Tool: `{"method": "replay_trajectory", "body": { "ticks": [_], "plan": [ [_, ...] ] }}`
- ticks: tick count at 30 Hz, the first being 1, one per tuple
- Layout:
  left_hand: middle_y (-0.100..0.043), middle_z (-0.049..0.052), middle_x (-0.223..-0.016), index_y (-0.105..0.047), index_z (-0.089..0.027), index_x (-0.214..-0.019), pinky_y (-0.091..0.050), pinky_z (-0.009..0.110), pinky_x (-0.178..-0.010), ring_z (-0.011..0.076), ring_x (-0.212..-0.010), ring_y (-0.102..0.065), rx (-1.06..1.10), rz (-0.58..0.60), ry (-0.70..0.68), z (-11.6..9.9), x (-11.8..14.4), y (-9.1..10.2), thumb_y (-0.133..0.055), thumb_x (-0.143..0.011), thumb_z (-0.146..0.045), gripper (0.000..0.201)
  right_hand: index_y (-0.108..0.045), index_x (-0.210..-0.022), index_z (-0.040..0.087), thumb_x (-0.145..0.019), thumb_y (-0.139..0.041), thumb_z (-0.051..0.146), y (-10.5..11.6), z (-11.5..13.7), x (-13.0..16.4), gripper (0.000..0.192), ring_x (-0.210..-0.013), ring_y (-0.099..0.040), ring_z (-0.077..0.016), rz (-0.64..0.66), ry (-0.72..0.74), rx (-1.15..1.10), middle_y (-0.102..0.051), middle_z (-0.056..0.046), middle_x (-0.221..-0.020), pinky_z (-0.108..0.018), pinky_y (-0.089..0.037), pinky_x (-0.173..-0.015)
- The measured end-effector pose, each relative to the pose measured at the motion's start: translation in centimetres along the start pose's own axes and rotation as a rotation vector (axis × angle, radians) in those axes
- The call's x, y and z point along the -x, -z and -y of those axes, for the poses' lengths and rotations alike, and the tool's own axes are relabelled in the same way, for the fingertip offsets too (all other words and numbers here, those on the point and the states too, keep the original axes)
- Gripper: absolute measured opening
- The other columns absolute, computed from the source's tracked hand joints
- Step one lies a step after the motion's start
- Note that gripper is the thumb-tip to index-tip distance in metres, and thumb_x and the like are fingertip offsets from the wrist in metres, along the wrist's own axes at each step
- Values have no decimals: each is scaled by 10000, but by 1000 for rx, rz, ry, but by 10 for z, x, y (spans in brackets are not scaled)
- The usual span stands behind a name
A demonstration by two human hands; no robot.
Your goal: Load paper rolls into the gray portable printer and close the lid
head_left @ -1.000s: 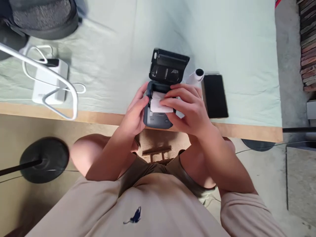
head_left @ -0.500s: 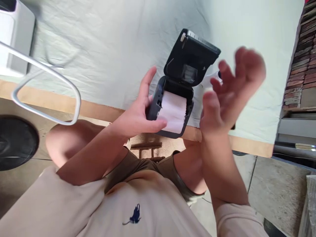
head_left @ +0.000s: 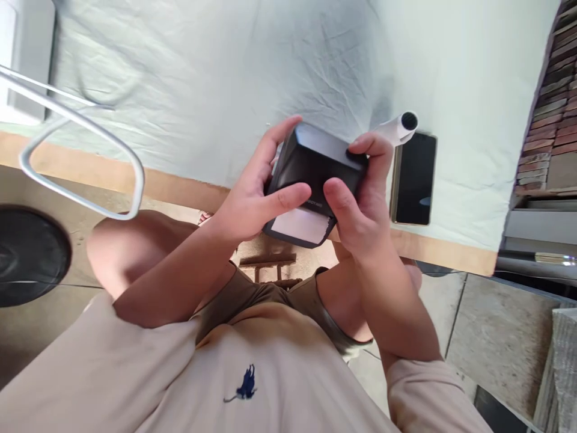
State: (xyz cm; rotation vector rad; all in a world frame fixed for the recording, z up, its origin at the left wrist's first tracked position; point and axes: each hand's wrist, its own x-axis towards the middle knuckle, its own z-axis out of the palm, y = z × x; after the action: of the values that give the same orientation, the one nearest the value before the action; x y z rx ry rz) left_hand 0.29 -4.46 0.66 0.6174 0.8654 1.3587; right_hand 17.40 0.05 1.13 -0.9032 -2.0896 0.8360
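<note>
Printer [head_left: 311,180] lid now shut over the paper [head_left: 300,225], which pokes out at centre frame, right hand [head_left: 360,204] back gripping its right side, phone [head_left: 413,178] uncovered at right

The printer [head_left: 313,174] in the middle of the frame is dark plastic, smooth and a bit shiny, with white paper [head_left: 300,224] sticking out. The table cloth [head_left: 225,78] at the top is pale, matt and wrinkly, over a wood edge [head_left: 171,191]. The phone [head_left: 415,179] at the right is glossy black, and the bar [head_left: 81,129] at the left is shiny metal.
</note>
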Motion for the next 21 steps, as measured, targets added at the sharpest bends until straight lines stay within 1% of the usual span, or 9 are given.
{"method": "replay_trajectory", "body": {
  "ticks": [3,5,6,9,12,14,16,19,21],
  "plan": [
    [-743,87,-1244,-580,-282,-1488,-641,430,-964,363,-1190,-739,30,-1,-2,1,-2,-3,-912,-800,-307,764,-371,-1243,331,-1029,-458,534,-2,0,-3,308,-900,-624,-218,-123,-69,-129,-535,-52,-1034,-356,-578,-714],
    [-762,74,-1222,-592,-273,-1457,-641,447,-987,339,-1145,-762,80,41,-14,2,-5,-4,-872,-856,-380,672,-405,-1225,330,-1020,-492,569,-1,-4,-5,326,-876,-625,-199,-127,-104,-166,-533,-35,-1001,-347,-591,-723],
    [-763,73,-1237,-589,-249,-1448,-620,471,-1042,327,-1162,-758,107,37,-27,1,-6,-6,-807,-921,-418,595,-422,-1224,339,-1017,-500,593,1,-5,-6,337,-902,-638,-193,-126,-115,-193,-541,-27,-1012,-349,-606,-762],
    [-718,117,-1371,-523,-113,-1469,-430,542,-1257,299,-1349,-660,150,-47,-41,-3,-6,-14,-556,-1097,-344,439,-494,-1247,375,-993,-534,663,9,-9,-5,386,-1176,-657,-204,-155,-115,-279,-583,-17,-1215,-409,-618,-995],
    [-686,145,-1431,-457,-65,-1524,-316,575,-1314,288,-1421,-603,163,-80,-37,-8,-4,-19,-453,-1137,-280,443,-510,-1349,400,-941,-643,649,21,-9,-3,496,-1425,-559,-258,-131,-90,-308,-534,-15,-1474,-508,-556,-1156],
    [-717,121,-1386,-434,-101,-1561,-331,598,-1298,276,-1383,-635,176,-62,-27,-8,-3,-19,-456,-1139,-271,456,-486,-1411,398,-900,-733,559,27,-9,-1,589,-1481,-519,-278,-49,-85,-299,-527,-27,-1522,-539,-536,-1187],
    [-748,89,-1326,-456,-142,-1558,-396,572,-1265,253,-1318,-678,172,-44,-34,-6,-4,-16,-471,-1137,-283,444,-480,-1438,380,-872,-778,443,32,-8,1,643,-1532,-469,-283,22,-81,-283,-511,-44,-1553,-542,-514,-1217],
    [-773,43,-1214,-544,-188,-1503,-549,436,-1129,209,-1172,-737,129,-54,-62,-3,-5,-12,-490,-1128,-298,394,-509,-1425,352,-808,-827,321,35,-5,3,695,-1558,-433,-294,34,-93,-261,-459,-71,-1596,-526,-514,-1220],
    [-773,24,-1109,-589,-214,-1476,-606,361,-987,190,-1038,-760,100,-72,-60,-2,-7,-10,-519,-1114,-306,380,-531,-1401,336,-779,-838,294,34,-2,3,695,-1521,-471,-297,12,-110,-240,-480,-84,-1560,-516,-546,-1186]
  ]
}}
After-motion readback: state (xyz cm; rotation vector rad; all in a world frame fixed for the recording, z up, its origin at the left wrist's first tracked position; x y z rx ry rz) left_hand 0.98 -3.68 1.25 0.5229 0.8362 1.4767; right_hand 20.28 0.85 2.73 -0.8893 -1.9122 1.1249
